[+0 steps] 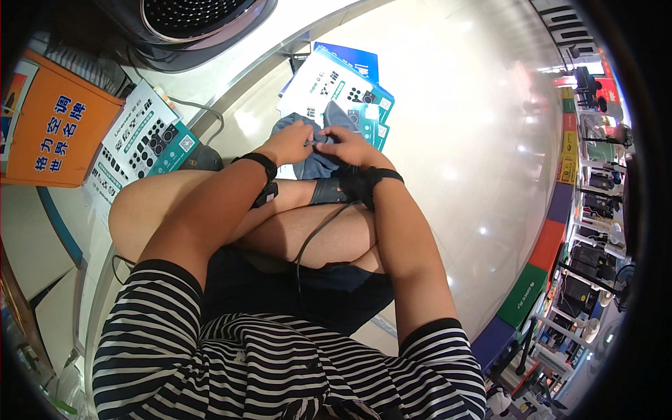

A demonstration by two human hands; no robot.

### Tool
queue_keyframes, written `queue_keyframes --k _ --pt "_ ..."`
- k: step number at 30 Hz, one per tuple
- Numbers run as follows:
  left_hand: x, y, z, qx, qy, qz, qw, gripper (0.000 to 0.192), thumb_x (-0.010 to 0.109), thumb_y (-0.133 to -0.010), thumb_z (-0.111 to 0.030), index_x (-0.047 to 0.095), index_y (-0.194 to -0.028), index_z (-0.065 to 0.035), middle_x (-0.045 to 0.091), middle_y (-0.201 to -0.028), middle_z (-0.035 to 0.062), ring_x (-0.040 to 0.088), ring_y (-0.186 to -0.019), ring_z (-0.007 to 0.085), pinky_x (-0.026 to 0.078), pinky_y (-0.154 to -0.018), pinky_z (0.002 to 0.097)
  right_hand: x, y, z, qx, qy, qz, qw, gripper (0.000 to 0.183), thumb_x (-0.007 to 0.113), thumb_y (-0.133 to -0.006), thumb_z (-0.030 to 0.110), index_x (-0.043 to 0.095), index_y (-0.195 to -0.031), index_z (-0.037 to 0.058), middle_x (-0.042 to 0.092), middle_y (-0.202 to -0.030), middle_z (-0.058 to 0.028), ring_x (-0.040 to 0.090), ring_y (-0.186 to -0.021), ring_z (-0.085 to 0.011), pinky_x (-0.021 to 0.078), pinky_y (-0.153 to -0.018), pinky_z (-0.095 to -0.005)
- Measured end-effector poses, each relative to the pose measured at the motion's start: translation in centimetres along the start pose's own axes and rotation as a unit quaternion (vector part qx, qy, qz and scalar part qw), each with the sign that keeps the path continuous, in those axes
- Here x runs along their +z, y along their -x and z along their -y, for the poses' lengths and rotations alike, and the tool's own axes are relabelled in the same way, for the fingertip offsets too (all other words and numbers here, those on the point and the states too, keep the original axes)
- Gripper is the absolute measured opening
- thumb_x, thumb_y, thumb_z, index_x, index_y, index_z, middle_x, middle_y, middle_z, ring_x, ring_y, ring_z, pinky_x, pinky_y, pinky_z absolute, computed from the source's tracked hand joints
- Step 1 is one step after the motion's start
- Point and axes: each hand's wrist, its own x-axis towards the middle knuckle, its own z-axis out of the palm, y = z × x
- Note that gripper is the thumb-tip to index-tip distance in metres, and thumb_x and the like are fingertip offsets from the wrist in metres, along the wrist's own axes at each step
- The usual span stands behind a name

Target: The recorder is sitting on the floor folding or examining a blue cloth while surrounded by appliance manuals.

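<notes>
Both hands meet over a grey-blue cloth bunched above the crossed legs. My left hand pinches the cloth from the left, its fingertips near those of my right hand, which grips it from the right. Folds of the cloth stick out around the fingers; what kind of item it is cannot be told. Beneath and beyond it, printed leaflets lie fanned out over a blue folder or booklet. Each wrist bears a black strap, and a thin dark cable runs across the legs.
At the left stand an orange box with writing and more printed leaflets. A dark appliance with a perforated top rests on a white ledge. Glossy floor stretches right, towards coloured blocks and shelves of goods.
</notes>
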Motion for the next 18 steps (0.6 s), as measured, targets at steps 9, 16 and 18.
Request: queue_keyframes --k 9,16,18 --pt "-0.7 -0.9 -0.3 -0.050 0.172 0.071 0.981 0.017 0.065 -0.095 -0.020 0.059 -0.102 -0.0056 0.062 -0.105 0.0127 0.067 -0.099 0.0261 0.053 -0.076 0.0376 0.4 0.5 1.2 0.022 0.079 -0.046 0.996 0.076 0.091 -0.075 0.030 0.057 -0.141 0.0095 0.061 -0.135 -0.0168 0.056 -0.127 -0.0320 0.0405 -0.110 -0.0367" --pt "-1.4 -1.0 -3.3 -0.077 0.411 0.084 0.904 0.023 0.064 -0.100 -0.026 0.064 -0.099 -0.0034 0.062 -0.084 0.0041 0.067 -0.089 0.0154 0.054 -0.072 0.0293 1.2 -0.5 -0.6 0.010 0.117 -0.031 0.993 0.063 0.088 -0.072 0.025 0.064 -0.129 0.0178 0.068 -0.120 -0.0205 0.063 -0.117 -0.0422 0.0474 -0.102 -0.0469" --pt "-1.9 -1.5 -2.4 -0.032 0.240 -0.047 0.969 0.018 0.067 -0.094 -0.021 0.066 -0.093 -0.0031 0.065 -0.092 0.0111 0.067 -0.096 0.0237 0.054 -0.075 0.0359 0.8 -0.5 -1.1 0.027 0.131 -0.093 0.987 0.033 0.078 -0.078 0.011 0.069 -0.110 0.0121 0.073 -0.109 -0.0199 0.070 -0.104 -0.0399 0.0544 -0.089 -0.0406"
